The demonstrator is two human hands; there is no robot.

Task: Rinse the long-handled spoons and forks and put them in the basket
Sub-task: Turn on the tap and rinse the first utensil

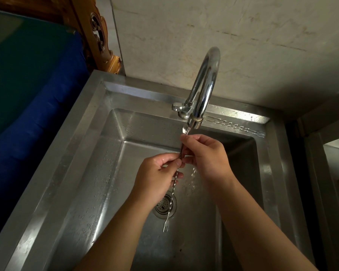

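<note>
Both hands are over the middle of the sink basin, sharing one long twisted-handle utensil. The left hand [157, 173] pinches the stem about midway between thumb and fingertips, and the right hand [205, 155] is closed round the upper part, fingers curled on it just under the spout. That utensil [174, 184] runs nearly upright: its spoon bowl sits up at the faucet mouth in the running water, and a tiny fork end hangs low, just past the drain strainer [165, 206] near the basin floor's middle. So it's spoon one end, fork the other.

The chrome gooseneck faucet [204, 81] rises from the sink's back rim, its lever poking left. On that back rim, toward the right corner, more twisted-handle utensils [237, 125] lie flat side by side, looks like two, hard to be sure, with a fork tip at the far right. The steel sink [82, 145] is beaded with droplets along its left wall.

No readable writing or brand anywhere. Left of the sink there's blue and green fabric [33, 90] and a carved wooden piece [98, 36]; a marbled wall [243, 36] runs behind.
</note>
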